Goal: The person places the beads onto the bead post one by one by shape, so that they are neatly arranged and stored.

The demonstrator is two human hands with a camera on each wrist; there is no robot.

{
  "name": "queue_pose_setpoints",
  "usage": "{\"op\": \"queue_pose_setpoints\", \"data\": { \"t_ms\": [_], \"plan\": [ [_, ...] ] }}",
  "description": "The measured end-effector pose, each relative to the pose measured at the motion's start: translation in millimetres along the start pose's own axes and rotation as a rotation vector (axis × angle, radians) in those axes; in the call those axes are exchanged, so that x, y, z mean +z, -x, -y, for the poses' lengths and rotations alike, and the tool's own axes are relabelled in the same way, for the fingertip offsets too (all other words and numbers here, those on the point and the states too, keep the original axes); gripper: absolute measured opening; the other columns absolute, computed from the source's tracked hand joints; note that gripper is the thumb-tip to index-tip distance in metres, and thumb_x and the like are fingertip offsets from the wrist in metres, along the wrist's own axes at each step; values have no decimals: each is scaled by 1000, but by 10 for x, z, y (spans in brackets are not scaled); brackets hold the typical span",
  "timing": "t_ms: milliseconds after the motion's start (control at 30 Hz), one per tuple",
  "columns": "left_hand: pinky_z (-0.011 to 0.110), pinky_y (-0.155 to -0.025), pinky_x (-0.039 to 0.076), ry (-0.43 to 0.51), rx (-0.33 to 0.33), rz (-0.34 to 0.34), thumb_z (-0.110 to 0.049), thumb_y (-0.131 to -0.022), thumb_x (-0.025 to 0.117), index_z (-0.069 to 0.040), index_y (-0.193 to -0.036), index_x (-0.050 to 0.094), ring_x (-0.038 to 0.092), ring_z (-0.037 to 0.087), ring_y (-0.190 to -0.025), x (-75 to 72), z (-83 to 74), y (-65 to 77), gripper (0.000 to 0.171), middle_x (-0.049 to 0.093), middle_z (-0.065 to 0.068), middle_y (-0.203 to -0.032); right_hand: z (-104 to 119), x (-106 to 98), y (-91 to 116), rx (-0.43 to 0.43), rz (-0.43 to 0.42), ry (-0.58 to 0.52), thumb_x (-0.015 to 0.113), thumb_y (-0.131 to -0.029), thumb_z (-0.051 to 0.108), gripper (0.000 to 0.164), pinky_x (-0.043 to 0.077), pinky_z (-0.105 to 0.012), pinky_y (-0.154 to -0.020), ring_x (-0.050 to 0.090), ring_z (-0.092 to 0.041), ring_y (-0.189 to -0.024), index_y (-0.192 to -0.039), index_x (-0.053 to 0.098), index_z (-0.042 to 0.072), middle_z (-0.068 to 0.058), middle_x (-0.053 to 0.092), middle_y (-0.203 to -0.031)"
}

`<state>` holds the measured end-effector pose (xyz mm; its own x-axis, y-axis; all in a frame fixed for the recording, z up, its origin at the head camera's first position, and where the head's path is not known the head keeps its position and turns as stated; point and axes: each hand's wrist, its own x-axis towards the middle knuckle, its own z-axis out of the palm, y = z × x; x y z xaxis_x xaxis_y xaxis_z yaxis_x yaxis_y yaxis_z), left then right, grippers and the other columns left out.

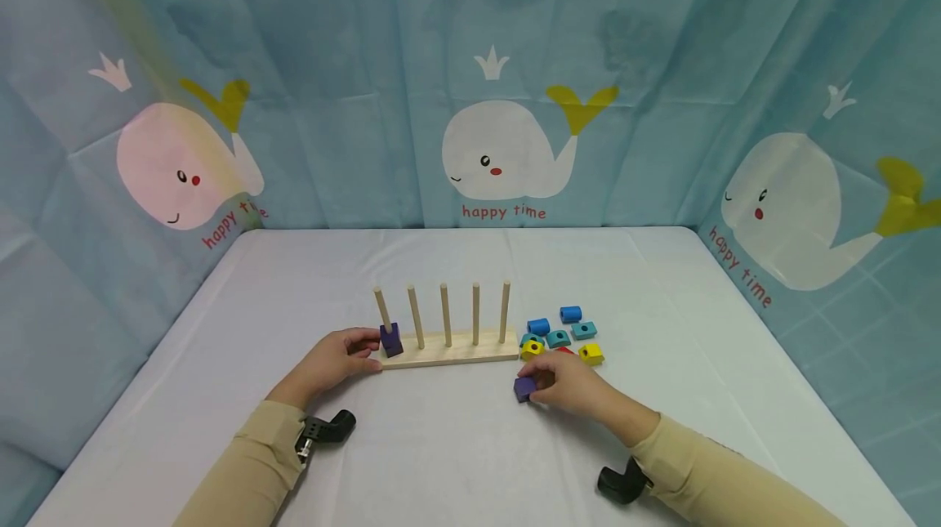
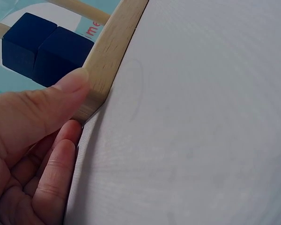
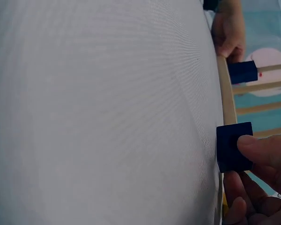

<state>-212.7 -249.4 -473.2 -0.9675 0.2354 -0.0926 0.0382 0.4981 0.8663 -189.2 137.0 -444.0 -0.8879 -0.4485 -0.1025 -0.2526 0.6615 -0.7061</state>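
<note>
A wooden peg board [image 1: 448,353] with several upright pegs stands on the table. Two dark purple blocks [image 2: 47,49] are stacked on its leftmost peg. My left hand [image 1: 341,359] grips the left end of the base, thumb [image 2: 72,82] along its edge and fingers curled at the end. Off the board's right end, my right hand [image 1: 569,382] pinches another purple block [image 1: 524,389] between thumb and fingers. In the right wrist view that block [image 3: 234,147] shows a dark round spot by the thumb tip.
Right of the board lie loose blocks: blue cylinders [image 1: 570,314], teal blocks [image 1: 584,331], yellow blocks [image 1: 591,355] and a partly hidden red piece [image 1: 564,350]. A white cloth covers the table [image 1: 426,462]. A whale-print curtain [image 1: 353,159] rises behind and at both sides.
</note>
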Motion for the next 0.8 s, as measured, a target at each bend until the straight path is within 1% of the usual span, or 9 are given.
{"op": "queue_pose_setpoints", "data": {
  "t_ms": [167, 267, 367, 533, 700, 800],
  "plan": [
    [23, -87, 47, 6, -10, -1, -17, -73, 77, 3, -122, 54, 55, 25, -108, 1, -7, 1, 58, 60, 15, -114, -10, 3, 1, -6, 18, -9, 74, -75, 6, 20, 47, -23, -64, 51, -13, -77, -92, 66, 15, 4, 57, -82],
    [25, -88, 47, 7, 2, 6, -16, -74, 76, 4, -123, 53, 55, 27, -108, -3, -19, 7, 58, 59, 16, -114, -16, -4, -1, -14, 24, -19, 73, -76, 7, 19, 47, -23, -62, 51, -14, -75, -92, 66, 13, 3, 57, -79],
    [27, -88, 47, 11, 12, 10, -14, -75, 76, 5, -123, 52, 55, 29, -109, -7, -33, 12, 57, 59, 18, -115, -18, -15, -5, 2, 24, -41, 73, -76, 9, 17, 47, -23, -60, 51, -14, -74, -91, 65, 12, 2, 57, -78],
    [27, -89, 47, 24, 5, 6, -13, -74, 76, 6, -123, 52, 54, 29, -109, -7, -50, 18, 58, 58, 19, -115, 34, -85, -8, 28, 10, -122, 72, -78, 11, 17, 48, -26, -62, 53, -15, -77, -93, 64, 11, 1, 59, -83],
    [26, -88, 47, 26, -4, 3, -14, -74, 76, 7, -123, 52, 54, 29, -109, -6, -50, 18, 59, 59, 19, -115, 182, -226, 5, -16, 4, -198, 71, -79, 12, 21, 49, -29, -66, 56, -17, -81, -98, 63, 8, -4, 61, -92],
    [26, -89, 46, 32, 0, 5, -13, -74, 76, 7, -123, 52, 54, 29, -109, -5, -40, 15, 59, 58, 19, -115, 270, -309, 5, -45, 12, -272, 69, -81, 11, 24, 50, -29, -71, 58, -18, -85, -103, 62, 7, -7, 61, -97]
  ]
}}
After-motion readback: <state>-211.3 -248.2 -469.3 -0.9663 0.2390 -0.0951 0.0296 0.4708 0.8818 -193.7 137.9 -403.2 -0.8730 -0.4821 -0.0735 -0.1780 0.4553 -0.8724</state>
